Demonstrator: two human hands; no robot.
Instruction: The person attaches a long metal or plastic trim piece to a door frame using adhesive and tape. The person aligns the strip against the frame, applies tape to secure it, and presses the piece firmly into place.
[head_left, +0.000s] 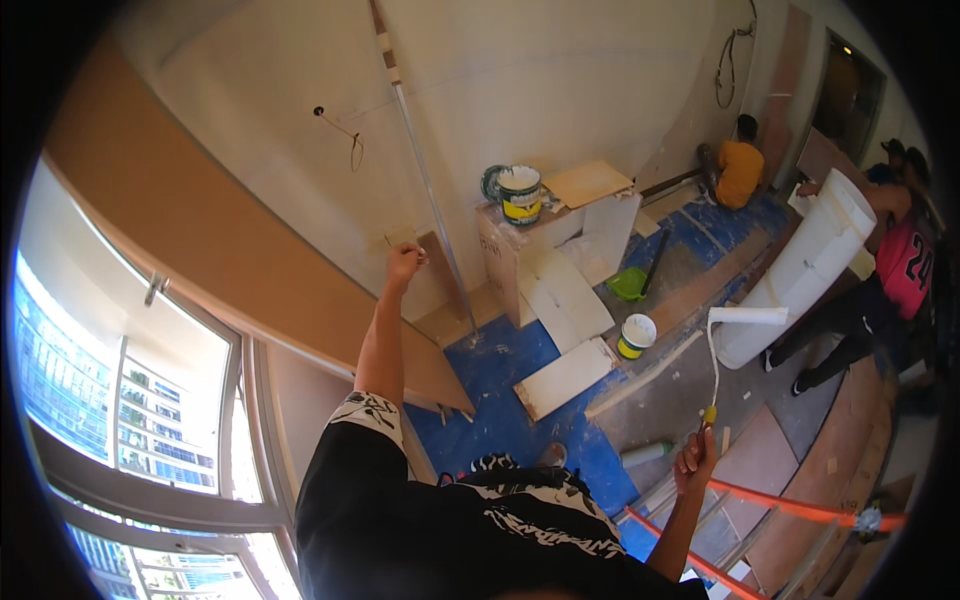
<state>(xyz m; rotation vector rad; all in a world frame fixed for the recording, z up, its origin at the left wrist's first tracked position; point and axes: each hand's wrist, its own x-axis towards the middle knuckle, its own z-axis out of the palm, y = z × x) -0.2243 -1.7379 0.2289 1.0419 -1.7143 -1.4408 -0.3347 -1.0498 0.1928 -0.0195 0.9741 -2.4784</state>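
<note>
My right hand [692, 462] is wrapped round the yellow handle of a paint roller [711, 413]. Its bent wire frame points away from me, and the white sleeve [750, 315] is held up in the air at the right. My left arm is stretched forward toward the pale wall [260, 60]. At its end my left hand [406, 262] has its fingers curled together beside a long pole [430, 195] leaning on the wall. A thin sliver shows by the fingertips, too small to name.
A paint bucket [520, 196] stands on a box-like cabinet [500, 265]; a smaller bucket [637, 335] and green dustpan [628, 284] are on the floor. An orange ladder [780, 500] is at lower right. One person [740, 172] crouches; another [900, 260] stands by a large white roll [800, 270].
</note>
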